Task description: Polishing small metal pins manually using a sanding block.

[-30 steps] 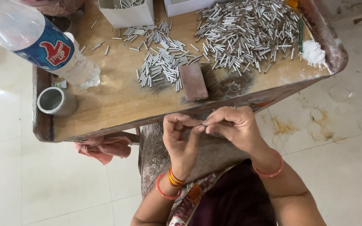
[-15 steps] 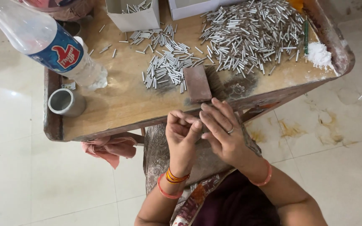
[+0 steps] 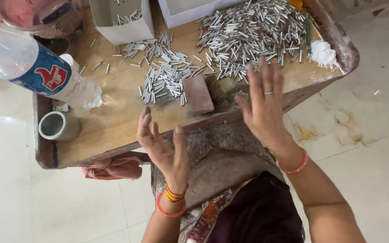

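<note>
The person's left hand [image 3: 163, 144] is open and empty, palm turned in, at the near edge of the wooden tray table [image 3: 113, 121]. At two o'clock from it, the right hand [image 3: 263, 105] spreads empty over the silver tubes [image 3: 248, 40]. A reddish block [image 3: 198, 93] lies between them.

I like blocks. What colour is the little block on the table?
Reddish-brown block, seen in the head view.

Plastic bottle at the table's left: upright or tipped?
Tipped. The plastic bottle lies on its side across the table edge, label band facing up.
</note>
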